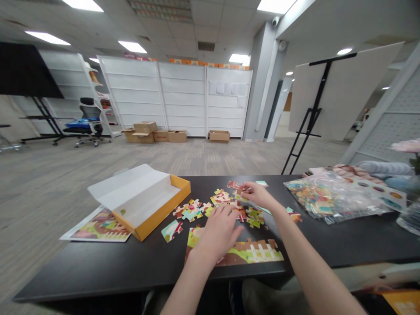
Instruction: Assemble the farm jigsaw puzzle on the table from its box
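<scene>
My left hand (220, 229) is open, palm down, its fingers spread over loose jigsaw pieces and its thumb held apart. Below it lies a joined strip of jigsaw puzzle (262, 253) with a white fence; my hand and wrist hide part of it. Farther right, my right hand (258, 194) has its fingertips closed on a brown and yellow-green puzzle piece (241, 196) at the back of the pile. Several loose pieces (190, 211) are heaped left of my hands, with green pieces (255, 217) between my forearms. A single piece (171, 230) rests near the strip's left end.
An open yellow box (164, 214) with a white inside stands left, partly over a printed picture sheet (101, 229). At right, a clear plastic bag (323, 197) of pieces lies on the black table (131, 267). A stray piece (293, 215) sits beyond my right forearm.
</scene>
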Demonstrator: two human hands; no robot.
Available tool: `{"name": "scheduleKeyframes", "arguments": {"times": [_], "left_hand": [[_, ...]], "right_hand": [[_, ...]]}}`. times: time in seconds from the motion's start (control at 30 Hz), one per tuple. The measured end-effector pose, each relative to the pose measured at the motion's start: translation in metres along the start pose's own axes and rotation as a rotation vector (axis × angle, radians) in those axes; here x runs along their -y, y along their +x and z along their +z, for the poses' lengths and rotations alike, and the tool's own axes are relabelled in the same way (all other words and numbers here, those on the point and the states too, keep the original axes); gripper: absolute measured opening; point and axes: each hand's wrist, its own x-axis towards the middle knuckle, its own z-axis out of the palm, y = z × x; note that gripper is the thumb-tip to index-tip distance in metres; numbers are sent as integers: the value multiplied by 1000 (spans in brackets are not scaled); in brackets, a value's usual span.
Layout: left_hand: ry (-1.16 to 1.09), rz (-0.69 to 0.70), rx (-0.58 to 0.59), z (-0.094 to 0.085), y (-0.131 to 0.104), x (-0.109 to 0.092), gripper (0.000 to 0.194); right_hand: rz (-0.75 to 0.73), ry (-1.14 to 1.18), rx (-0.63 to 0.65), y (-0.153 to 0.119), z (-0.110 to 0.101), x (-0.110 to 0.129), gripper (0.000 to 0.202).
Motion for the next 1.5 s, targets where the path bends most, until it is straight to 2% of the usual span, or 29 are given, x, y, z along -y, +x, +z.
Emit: {"name": "scheduleKeyframes", "arguments": {"times": [0.07,0.13,0.2,0.27,0.3,0.37,0.57,0.83,1.07,1.27,1.5], "left_hand": [[-116,101,9,3,-2,-12,27],[-187,192,55,10,-5,-23,24],[-208,254,96,18,-8,-31,23],[-200,275,117,25,-9,-35,23],[-188,273,123,28,-9,-36,24],[-154,263,133,31,-9,-37,24],[-60,259,136,33,-6,-40,20],[-100,343,113,37,-6,-50,27],[-57,349,132,36,-8,-52,29],[-43,356,128,36,-7,-53,28],[-15,358,136,36,-6,-54,26]], "right_hand": [[17,183,-20,-16,-17,5,30],[59,294,15,-40,-40,6,40],[128,336,156,-68,-62,5,45],[210,342,380,-93,-76,1,49],[246,348,462,-103,-80,-2,49],[301,335,541,-117,-80,-7,49],[295,189,520,-128,-70,-17,46],[292,119,494,-132,-72,-9,38],[325,61,474,-132,-72,-10,33],[348,-115,387,-132,-72,-11,30],[356,-50,435,-130,-73,-18,29]]}}
